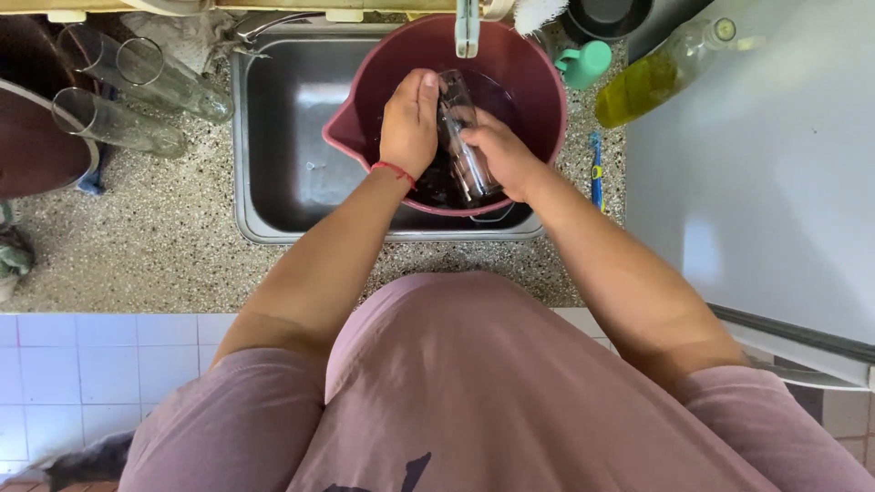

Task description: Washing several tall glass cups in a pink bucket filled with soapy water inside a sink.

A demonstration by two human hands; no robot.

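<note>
Right now you have a clear drinking glass tilted between your two hands, its open end pointing up and away from you, over the dark water inside a dull-red plastic basin. Your right hand is wrapped around the lower part of the glass, fingers curled shut about its side. Your left hand presses against the upper part of the glass, fingers together and bent over near its rim; whether any fingers reach inside it you cannot tell from this view. A thin red string circles your left wrist. The basin sits in a steel sink and fills most of its right half, with its pouring lip pointing left toward the bare sink floor. A pale tap hangs over the basin's far rim. Just beyond the basin on the right stand a small teal cup and a dark round pot. Further right, a clear bottle of yellow-green liquid lies tilted at the edge of a white appliance top, and a blue-handled brush rests on the speckled counter beside the sink. On the counter well to the left, two tall clear glasses lie on their sides next to a brown round tray.
</note>
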